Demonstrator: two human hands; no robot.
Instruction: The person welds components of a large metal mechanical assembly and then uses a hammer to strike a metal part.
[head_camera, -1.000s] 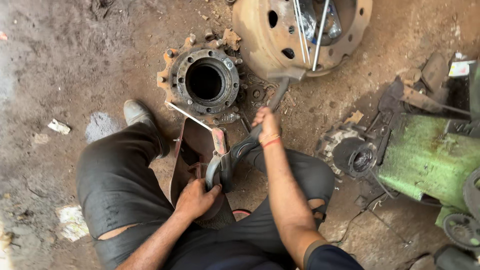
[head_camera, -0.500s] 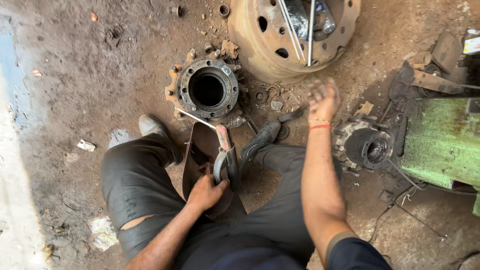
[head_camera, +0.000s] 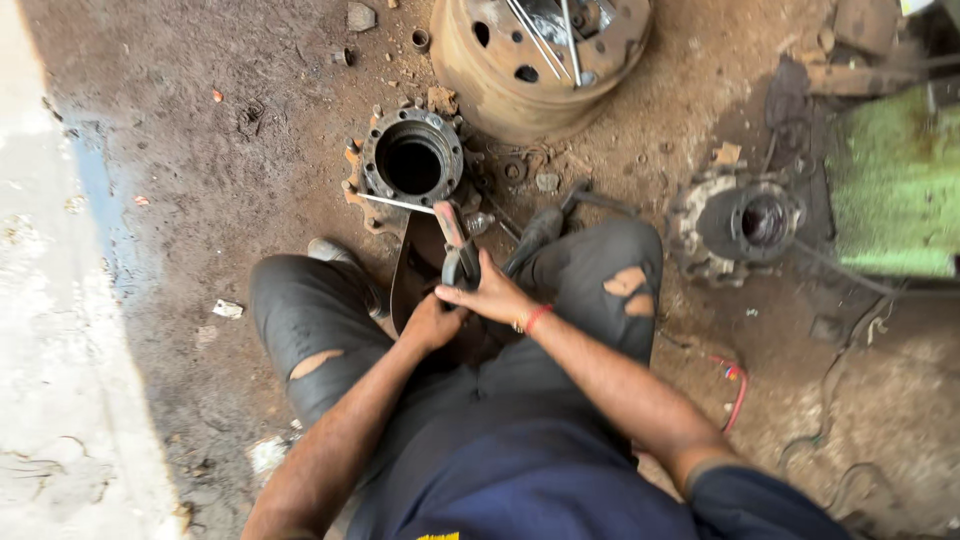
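I look down on my two hands meeting between my knees; my left hand (head_camera: 432, 322) is closed around the lower end of a grey metal tool (head_camera: 456, 262) with a reddish upper tip, its grip tight on the shaft, I judge to keep it steady and upright against the curved dark metal piece (head_camera: 412, 272) that stands behind it; my right hand (head_camera: 495, 296) lies over the same tool just beside the left, fingers spread and pressing flat on it, so its grip is wide and resting on the tool, not wrapped round it; a red band sits at that wrist.

The tool stands between my legs, just in front of a rusty wheel hub (head_camera: 412, 160) with a round dark bore; a thin metal rod (head_camera: 396, 202) lies across the hub's near edge, touching it.

I squat on a bare, oily dirt floor (head_camera: 200, 150); a large rusted brake drum (head_camera: 530, 55) stands beyond the hub with rods resting in it; a second hub (head_camera: 745, 222) lies well apart to my right, near a green machine body (head_camera: 895, 185); a pale concrete strip (head_camera: 50, 300) runs along my left; small bolts and scraps are scattered about.
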